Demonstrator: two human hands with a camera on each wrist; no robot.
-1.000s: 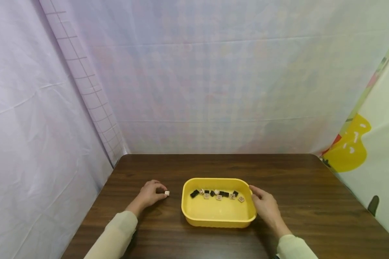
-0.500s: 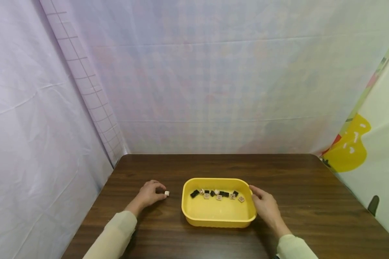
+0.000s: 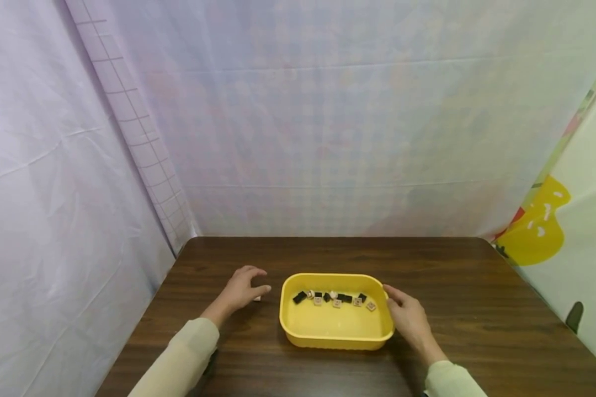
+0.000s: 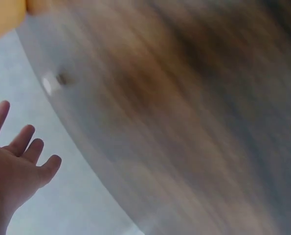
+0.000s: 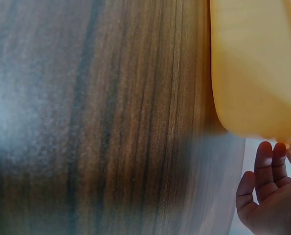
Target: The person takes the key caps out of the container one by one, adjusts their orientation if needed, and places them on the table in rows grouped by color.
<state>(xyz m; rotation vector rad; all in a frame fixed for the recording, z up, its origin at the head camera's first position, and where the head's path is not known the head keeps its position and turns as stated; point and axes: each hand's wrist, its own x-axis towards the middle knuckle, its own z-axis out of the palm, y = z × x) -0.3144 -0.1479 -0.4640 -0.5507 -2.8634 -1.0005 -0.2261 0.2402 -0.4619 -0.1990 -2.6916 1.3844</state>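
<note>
In the head view my left hand point(image 3: 242, 289) is over the table left of the tub, thumb and fingers spread apart and holding nothing. A small white keycap point(image 3: 257, 298) lies on the table just below the thumb, partly covered by it; the left wrist view shows the same keycap point(image 4: 50, 83) blurred, apart from the fingers. My right hand point(image 3: 411, 322) holds the right end of a yellow plastic tub point(image 3: 338, 343) at its rim. Inside the tub, several black and whitish keycaps point(image 3: 337, 303) lie scattered in a loose row along the far side.
The dark wood table point(image 3: 477, 286) extends around the tub. A pale curtain point(image 3: 328, 138) hangs behind its far edge, with more white cloth point(image 3: 54, 193) on the left. A printed yellow shape point(image 3: 536, 231) shows on the right cloth.
My left hand has let go of the white keycap and lifted slightly up and to the right, its fingers spreading. The keycap stays on the table. My right hand keeps its hold on the tub.
</note>
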